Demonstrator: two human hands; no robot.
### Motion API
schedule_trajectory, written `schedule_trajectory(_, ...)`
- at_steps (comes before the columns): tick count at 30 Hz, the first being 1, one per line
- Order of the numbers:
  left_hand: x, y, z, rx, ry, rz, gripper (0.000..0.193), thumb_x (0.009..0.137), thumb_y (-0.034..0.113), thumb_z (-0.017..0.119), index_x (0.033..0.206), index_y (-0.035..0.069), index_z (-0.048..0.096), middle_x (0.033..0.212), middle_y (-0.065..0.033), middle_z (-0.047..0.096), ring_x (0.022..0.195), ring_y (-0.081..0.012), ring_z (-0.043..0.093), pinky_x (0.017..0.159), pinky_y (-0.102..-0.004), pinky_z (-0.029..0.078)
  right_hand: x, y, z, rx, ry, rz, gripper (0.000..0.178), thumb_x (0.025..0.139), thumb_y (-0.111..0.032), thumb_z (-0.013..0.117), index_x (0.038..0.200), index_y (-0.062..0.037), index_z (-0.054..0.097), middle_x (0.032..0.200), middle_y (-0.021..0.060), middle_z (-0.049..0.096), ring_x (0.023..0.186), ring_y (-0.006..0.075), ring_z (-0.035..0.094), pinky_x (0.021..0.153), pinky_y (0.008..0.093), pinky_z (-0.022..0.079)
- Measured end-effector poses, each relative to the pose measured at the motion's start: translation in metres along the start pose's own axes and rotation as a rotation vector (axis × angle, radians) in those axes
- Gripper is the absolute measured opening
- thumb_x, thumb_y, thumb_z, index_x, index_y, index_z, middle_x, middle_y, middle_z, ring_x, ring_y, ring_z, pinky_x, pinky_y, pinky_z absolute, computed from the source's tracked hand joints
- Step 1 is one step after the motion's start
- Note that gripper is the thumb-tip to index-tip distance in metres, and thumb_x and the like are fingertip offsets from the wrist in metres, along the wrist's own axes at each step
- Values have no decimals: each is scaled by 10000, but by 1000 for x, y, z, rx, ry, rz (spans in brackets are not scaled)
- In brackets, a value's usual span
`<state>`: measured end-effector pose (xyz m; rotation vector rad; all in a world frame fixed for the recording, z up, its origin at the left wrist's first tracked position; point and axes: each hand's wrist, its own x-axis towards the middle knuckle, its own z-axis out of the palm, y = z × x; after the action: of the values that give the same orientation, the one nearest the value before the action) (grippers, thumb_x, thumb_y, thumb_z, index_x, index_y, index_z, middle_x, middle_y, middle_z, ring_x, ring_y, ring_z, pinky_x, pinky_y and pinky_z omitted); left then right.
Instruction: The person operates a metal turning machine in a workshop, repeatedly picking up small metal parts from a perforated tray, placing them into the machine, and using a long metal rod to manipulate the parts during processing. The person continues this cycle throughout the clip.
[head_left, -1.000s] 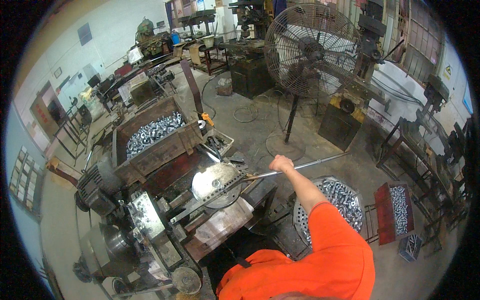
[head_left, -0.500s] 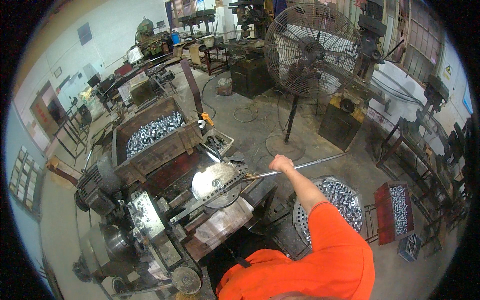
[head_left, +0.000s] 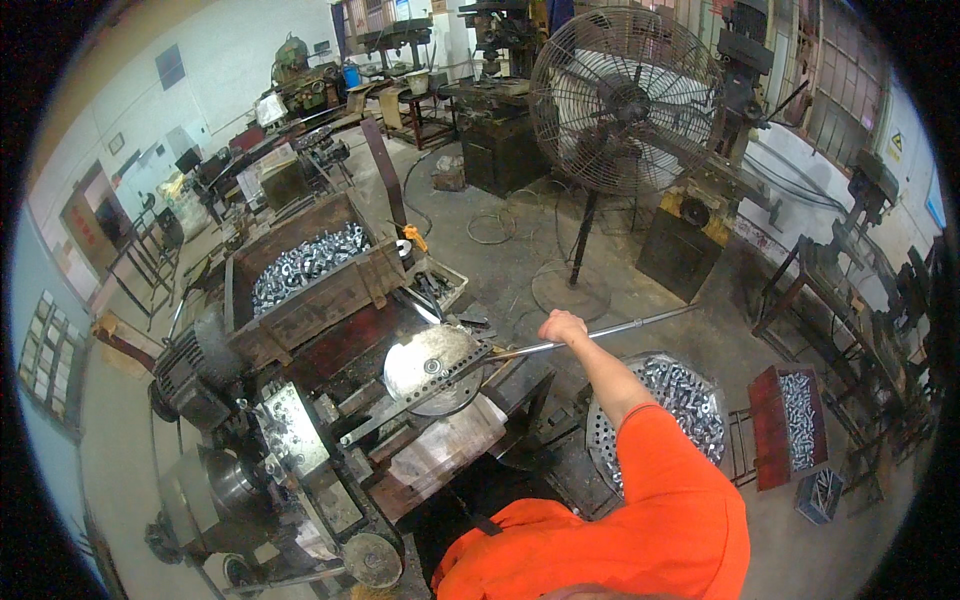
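My right hand (head_left: pixel 565 327) is closed around a long metal lever bar (head_left: pixel 630 325). The bar runs from the machine on the left out to a thin tip on the right. My bare forearm comes out of an orange short sleeve (head_left: pixel 670 470). At the bar's inner end are a flat perforated strip (head_left: pixel 420 397) and a round metal disc (head_left: pixel 432 362) mounted on the machine. My left hand does not show.
A wooden box (head_left: pixel 310 330) full of small metal parts stands beyond the machine. Under my right arm is a perforated tray (head_left: pixel 600 437) of similar parts. A red bin (head_left: pixel 768 430) and a blue crate (head_left: pixel 815 510) sit at right. A pedestal fan (head_left: pixel 628 105) stands ahead.
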<state>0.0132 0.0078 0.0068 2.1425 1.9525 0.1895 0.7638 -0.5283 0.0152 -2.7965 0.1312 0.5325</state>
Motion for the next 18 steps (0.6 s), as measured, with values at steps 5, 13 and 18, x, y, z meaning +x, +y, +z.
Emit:
schedule_trajectory(5,1,0,0,-15,8,13,332,732,289,592,613,-21,601,511,-138,584,471,-240,582,492,-395,453,1,0,1,6,8,2,550,668,-329,617,1152,-72,570,1213,126,557,1129,275,531,924,360,432)
schedule_trajectory(13,0,0,1,-40,13,21,331,735,287,595,610,-19,594,505,-134,579,460,-238,571,483,-390,446,6,3,4,-35,5,2,540,695,-413,658,1132,-107,573,1214,95,559,1125,253,531,904,359,440)
schedule_trajectory(18,-2,-2,0,-61,12,27,325,736,280,595,613,-20,590,506,-134,576,453,-237,564,475,-390,441,7,2,6,-17,17,13,527,699,-415,661,1120,-108,580,1206,85,565,1122,248,533,900,355,443)
